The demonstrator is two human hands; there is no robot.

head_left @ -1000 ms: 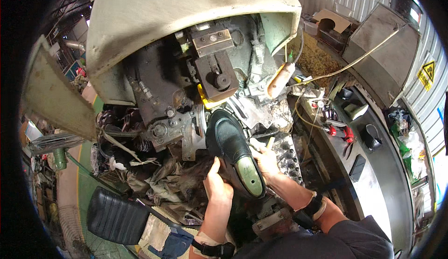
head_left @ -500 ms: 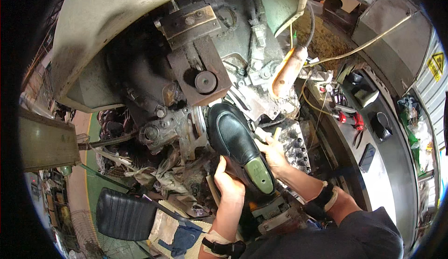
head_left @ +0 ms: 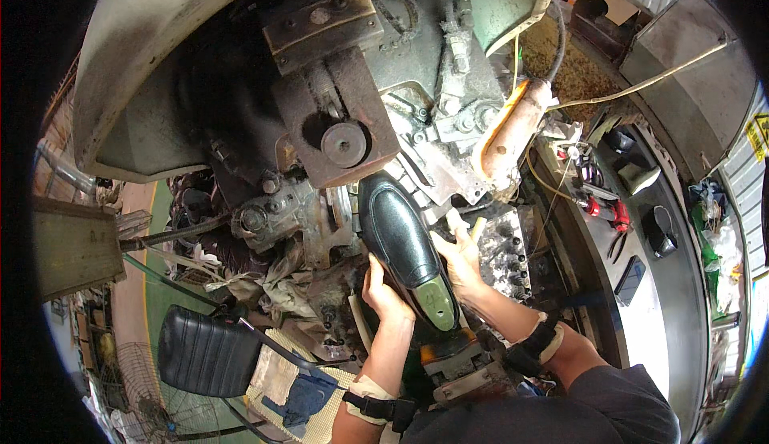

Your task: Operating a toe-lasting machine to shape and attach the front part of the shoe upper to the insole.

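Note:
A black leather shoe upper [head_left: 398, 228] is stretched over a green last [head_left: 433, 304], whose top shows at the heel opening. Its toe points away from me, just below the machine's dark metal block [head_left: 338, 128]. My left hand [head_left: 387, 293] is closed against the shoe's left side, thumb up along the edge. On the opposite side, my right hand [head_left: 460, 264] presses the upper, its fingers reaching forward beside the metal parts. The underside of the shoe is hidden, so whether it rests on the machine I cannot tell.
A lamp with an orange-edged shade [head_left: 513, 133] hangs at the right of the machine. On the metal bench [head_left: 681, 300] lie red-handled pliers [head_left: 613, 216] and a phone [head_left: 630, 279]. A black-backed chair [head_left: 207, 357] stands at lower left. Control knobs [head_left: 517, 264] sit right of my right hand.
The shoe's heel has swung slightly left, so it lies straighter toward the machine. Both hands have stayed on it. The whole view has shifted a little.

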